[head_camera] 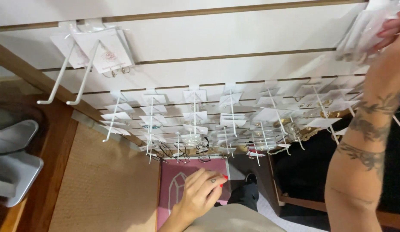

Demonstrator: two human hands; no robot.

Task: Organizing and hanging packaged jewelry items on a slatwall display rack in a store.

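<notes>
Tattooed forearm fills the lower right of the frame, rising to my right hand [391, 30] at the upper right corner, where the fingers are pinched shut on a bunch of clear-sleeved white jewellery cards [359, 36]. I judge they're held up there against the white slatted display wall [234, 36] because that's the level of the top row of hooks. Only part of that hand shows, the rest runs off the frame edge.

Low in the centre, my left hand [200, 191] hangs loosely curled, fingers half bent and relaxed, red nails showing. It grips nothing; it sits in front of a pink mat with a white crystal outline [172, 189] on the floor, and I can't tell whether it touches anything.

Between the two hands, rows of white wire hooks [193, 124] carry more small white cards with earrings, hung so each faces outward. At upper left, two long white hooks [73, 73] hold a few cards. Woven tan matting [105, 184] covers the floor at lower left.
</notes>
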